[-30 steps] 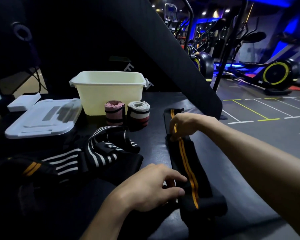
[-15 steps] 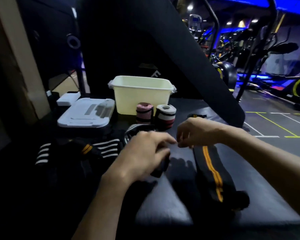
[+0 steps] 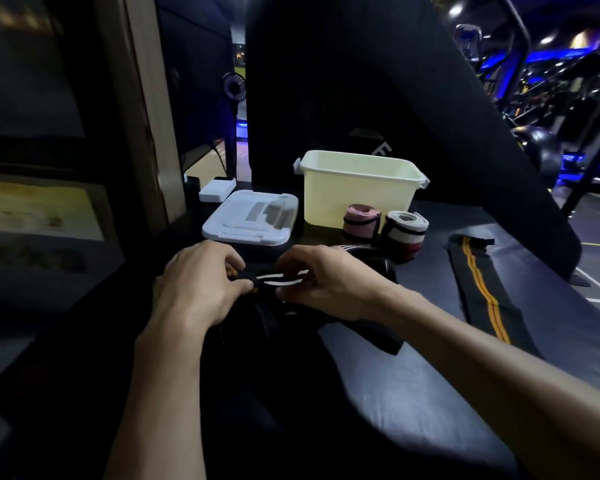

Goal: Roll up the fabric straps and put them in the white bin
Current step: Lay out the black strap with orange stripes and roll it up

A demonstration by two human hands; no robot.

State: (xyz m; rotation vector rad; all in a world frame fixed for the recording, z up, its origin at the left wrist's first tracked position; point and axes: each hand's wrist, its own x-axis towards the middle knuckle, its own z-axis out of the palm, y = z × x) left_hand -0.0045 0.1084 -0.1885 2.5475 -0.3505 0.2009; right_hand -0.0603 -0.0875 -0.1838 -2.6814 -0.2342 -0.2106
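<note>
My left hand and right hand pinch the black white-striped fabric strap taut (ready for rolling).

Almost nothing here can be read. On the dark slanted panel just behind the white bin, above the bin's right rear corner, stands one pale letter that looks like an "E" or an "F", tilted and partly cut off by the bin's rim, so which it is cannot be told. To the left of the bin, the lid lying flat shows only moulded ridges, and the two rolled straps in front of the bin carry coloured bands but no lettering.
</note>
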